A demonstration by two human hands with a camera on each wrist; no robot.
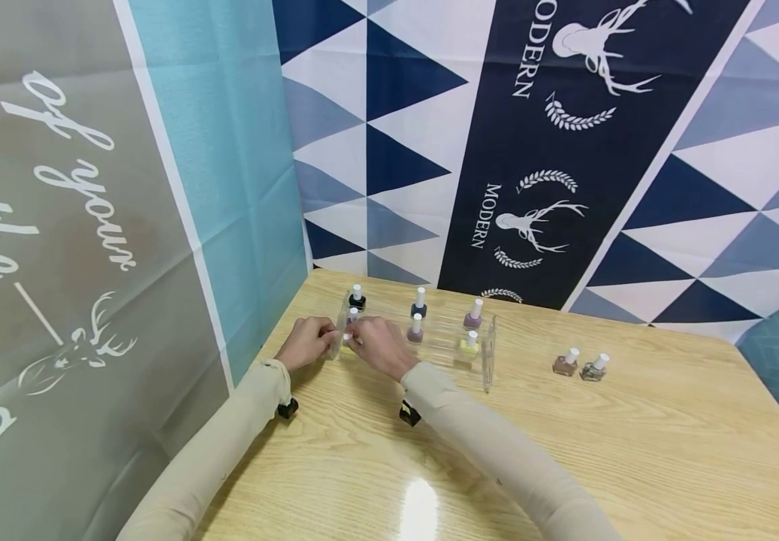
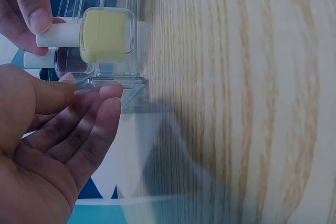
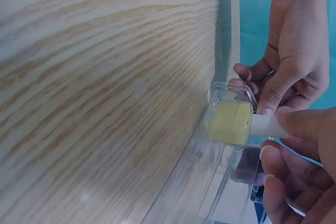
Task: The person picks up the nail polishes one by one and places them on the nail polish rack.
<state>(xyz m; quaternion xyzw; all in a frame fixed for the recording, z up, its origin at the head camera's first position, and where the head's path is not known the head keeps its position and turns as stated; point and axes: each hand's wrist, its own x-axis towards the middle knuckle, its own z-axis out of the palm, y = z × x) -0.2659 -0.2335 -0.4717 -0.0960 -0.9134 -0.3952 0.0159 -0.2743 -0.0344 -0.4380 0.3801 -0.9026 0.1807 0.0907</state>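
Observation:
My right hand (image 1: pixel 381 344) pinches the white cap of a yellow nail polish bottle (image 2: pixel 105 34) between thumb and fingers. That bottle is at the front of the clear stepped display rack (image 1: pixel 489 353), by its left end. With thumb and fingertips, my left hand (image 1: pixel 306 342) holds the rack's left end panel. Just behind the yellow bottle is a dark purple polish bottle (image 3: pixel 247 164), partly hidden by my right fingers. Other bottles on the rack are a black one (image 1: pixel 357 302), a dark blue one (image 1: pixel 419 309), two mauve ones (image 1: pixel 473 320) and another yellow one (image 1: pixel 469 346).
On the wooden table (image 1: pixel 666 443), right of the rack, stand a brown polish bottle (image 1: pixel 565 365) and a grey one (image 1: pixel 593 370). A patterned cloth (image 1: pixel 403 135) hangs behind the table, and a grey and teal cloth (image 1: pixel 227 150) hangs along its left side.

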